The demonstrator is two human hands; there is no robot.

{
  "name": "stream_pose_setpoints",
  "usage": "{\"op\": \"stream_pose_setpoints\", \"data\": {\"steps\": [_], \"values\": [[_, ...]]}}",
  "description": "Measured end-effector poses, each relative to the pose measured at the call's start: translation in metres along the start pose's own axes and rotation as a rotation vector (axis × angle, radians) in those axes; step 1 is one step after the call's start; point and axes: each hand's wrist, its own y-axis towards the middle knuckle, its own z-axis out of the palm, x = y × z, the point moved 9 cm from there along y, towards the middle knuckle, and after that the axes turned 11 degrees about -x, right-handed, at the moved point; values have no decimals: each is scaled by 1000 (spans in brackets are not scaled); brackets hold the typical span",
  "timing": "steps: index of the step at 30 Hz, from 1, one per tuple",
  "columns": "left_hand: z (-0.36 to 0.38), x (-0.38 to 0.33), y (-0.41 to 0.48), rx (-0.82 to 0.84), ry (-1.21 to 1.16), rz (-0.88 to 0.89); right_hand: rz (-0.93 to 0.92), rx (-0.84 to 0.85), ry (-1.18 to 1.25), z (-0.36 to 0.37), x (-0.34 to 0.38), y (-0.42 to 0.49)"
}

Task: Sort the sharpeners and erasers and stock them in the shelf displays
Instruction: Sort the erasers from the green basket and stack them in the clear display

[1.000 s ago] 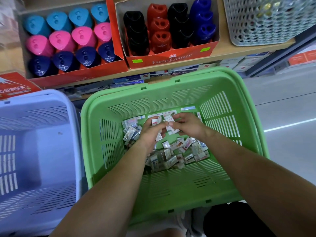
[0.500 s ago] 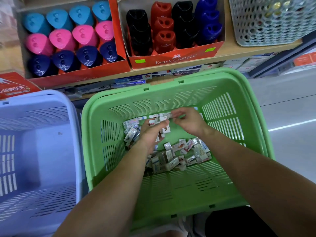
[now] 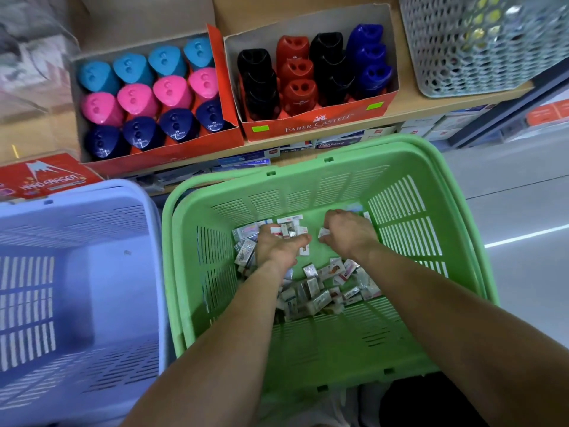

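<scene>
Several small wrapped erasers lie in a heap on the floor of a green basket. Both my hands are down inside it. My left hand is cupped around a stack of erasers held at its fingertips. My right hand is curled over the pile at the far side and pinches one white eraser. On the shelf above stand two red display boxes: one with teal, pink and navy sharpeners, one with black, red and blue sharpeners.
A pale blue basket stands to the left, touching the green one. A red eraser box sits on the shelf at far left, a grey mesh basket at far right. Grey floor lies to the right.
My hands have drawn apart: the right one moved to the far right of the pile and closed on an eraser, the left stays cupped around its stack.
</scene>
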Motion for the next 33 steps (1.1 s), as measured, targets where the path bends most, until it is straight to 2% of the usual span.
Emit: {"op": "stream_pose_setpoints", "data": {"steps": [2, 5, 11, 14, 17, 21, 26, 33], "values": [[1, -4, -6, -4, 0, 6, 65, 38, 231, -6, -5, -3], [0, -24, -21, -21, 22, 75, 158, -54, 610, -42, -9, -8], [-5, -57, -62, -16, -57, 123, 295, -74, 881, -114, -12, -44], [-9, -73, -92, 28, -5, 206, 343, -163, 980, -144, -12, -68], [-28, -93, -118, 58, 17, 316, 302, -269, 1051, -176, -1, -89], [-87, -129, -156, 55, 74, 506, 190, -307, 1196, -223, 42, -120], [-197, -174, -202, -7, 121, 733, 84, -224, 1440, -265, 117, -143], [-345, -183, -216, -130, 75, 758, -56, -133, 1454, -291, 241, -143]]}}
